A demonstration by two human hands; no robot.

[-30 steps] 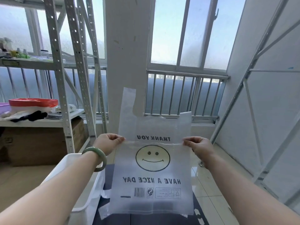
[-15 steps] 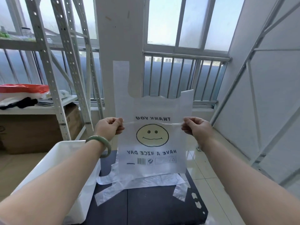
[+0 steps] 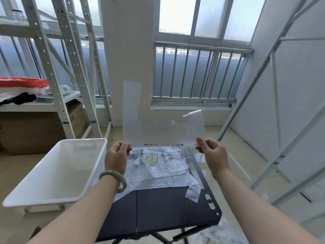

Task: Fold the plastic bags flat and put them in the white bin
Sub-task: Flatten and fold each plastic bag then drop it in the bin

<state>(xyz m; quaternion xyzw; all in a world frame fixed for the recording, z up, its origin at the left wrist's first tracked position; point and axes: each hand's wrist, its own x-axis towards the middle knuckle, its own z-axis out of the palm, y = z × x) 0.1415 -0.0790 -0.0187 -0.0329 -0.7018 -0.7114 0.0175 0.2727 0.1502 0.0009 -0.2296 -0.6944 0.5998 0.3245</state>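
Two bare forearms, no sleeves visible. Left wrist carries one smooth, rounded, pale green bangle (image 3: 114, 178). Right wrist unadorned. Hands ungloved.

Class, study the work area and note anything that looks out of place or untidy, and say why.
A loose plastic strip lies askew at the black table's right edge, and crumpled plastic lies on the floor below. The bags piled on the table look wrinkled, not flat.

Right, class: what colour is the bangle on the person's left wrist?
Pale green: the bangle shows clearly in the head view.
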